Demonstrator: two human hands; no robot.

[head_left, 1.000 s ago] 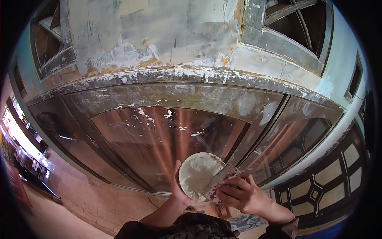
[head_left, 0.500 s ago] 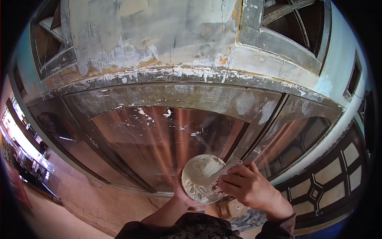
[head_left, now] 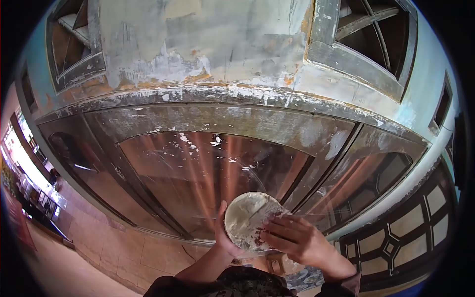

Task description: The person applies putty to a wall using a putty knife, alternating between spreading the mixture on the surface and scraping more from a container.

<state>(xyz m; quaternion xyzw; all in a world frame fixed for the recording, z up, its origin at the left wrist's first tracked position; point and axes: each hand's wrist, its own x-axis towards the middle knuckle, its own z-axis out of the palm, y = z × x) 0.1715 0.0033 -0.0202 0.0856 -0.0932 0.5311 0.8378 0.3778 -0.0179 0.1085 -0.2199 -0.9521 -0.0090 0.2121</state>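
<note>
A round tub of pale putty [head_left: 241,218] is held in front of my body, its open top facing up. My left hand [head_left: 225,236] wraps around its left side and underside, thumb up along the wall. Over the tub's right side, my right hand [head_left: 306,243] grips a flat, rust-speckled putty scraper [head_left: 271,216]. The scraper lies low across the putty, its edge in the paste. My right fingers stretch along its back and cover part of it.
Ahead stands a wooden frame [head_left: 217,119] with glass panes, paint-spattered. Above it is a patchy, scraped wall [head_left: 198,39] between latticed openings [head_left: 373,34]. A dark patterned grille [head_left: 396,242] is at right, tiled floor [head_left: 128,250] at lower left, and a small brown object [head_left: 276,265] below the tub.
My right hand has turned and lowered, laying the scraper flatter over the putty; its fingers are straighter. The wall view has shifted slightly right and down. My left hand stays around the tub.
</note>
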